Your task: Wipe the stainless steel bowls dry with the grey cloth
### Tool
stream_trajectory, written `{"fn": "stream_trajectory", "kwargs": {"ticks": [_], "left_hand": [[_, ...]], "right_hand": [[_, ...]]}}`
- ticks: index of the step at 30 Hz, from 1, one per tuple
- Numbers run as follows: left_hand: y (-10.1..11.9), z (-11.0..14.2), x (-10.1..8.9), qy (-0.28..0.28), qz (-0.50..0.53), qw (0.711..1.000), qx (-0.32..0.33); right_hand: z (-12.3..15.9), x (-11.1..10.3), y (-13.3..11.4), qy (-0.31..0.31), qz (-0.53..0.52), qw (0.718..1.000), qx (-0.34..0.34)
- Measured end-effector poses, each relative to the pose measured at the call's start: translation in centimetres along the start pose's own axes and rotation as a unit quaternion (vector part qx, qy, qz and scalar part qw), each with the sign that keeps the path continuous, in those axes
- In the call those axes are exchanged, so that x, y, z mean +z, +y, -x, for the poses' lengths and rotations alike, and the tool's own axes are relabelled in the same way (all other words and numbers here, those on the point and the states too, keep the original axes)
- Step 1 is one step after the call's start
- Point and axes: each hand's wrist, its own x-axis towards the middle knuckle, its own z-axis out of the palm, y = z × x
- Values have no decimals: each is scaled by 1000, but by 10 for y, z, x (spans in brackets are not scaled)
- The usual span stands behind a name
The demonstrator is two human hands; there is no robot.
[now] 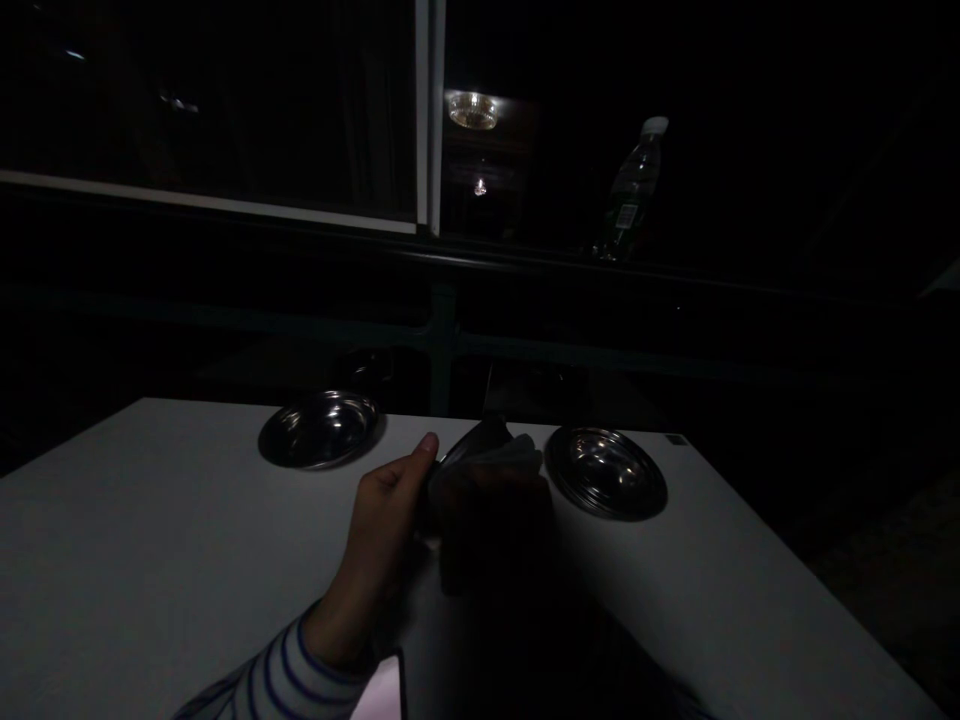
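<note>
My left hand (386,515), in a blue-and-white striped sleeve, is closed with its thumb on top, gripping the left edge of a dark wallet-like card holder (476,440). Several thin translucent leaves fan out from the card holder toward the right. Deep shadow covers its lower part. My right hand seems to be within that shadow, and its fingers cannot be made out. A shiny metal dish (321,432) lies beyond my left hand to the left. To the right of the card holder are more shiny metal dishes (606,475), which look stacked.
The white table (187,540) extends under everything, with its far edge just past the dishes. Part of a lit screen (381,692) shows near my left sleeve. A clear bottle (634,195) with a white cap stands on a ledge by the dark window (210,110).
</note>
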Motion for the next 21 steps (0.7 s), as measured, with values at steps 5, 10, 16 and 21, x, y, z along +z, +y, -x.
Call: {"fn": "stream_trajectory", "kwargs": {"ticks": [5, 10, 16, 21], "left_hand": [[-4, -4, -2, -28, -12, 999, -27], [-3, -3, -1, -4, -3, 1000, -23], [-1, -3, -2, -10, -6, 999, -32], [1, 0, 0, -9, -2, 999, -35]], "right_hand": [[-8, -16, 17, 37, 5, 999, 15], [-1, -13, -11, -1, 38, 999, -3], [-12, -17, 8, 42, -7, 999, -8], [-1, -10, 1, 14, 23, 1000, -15]]}}
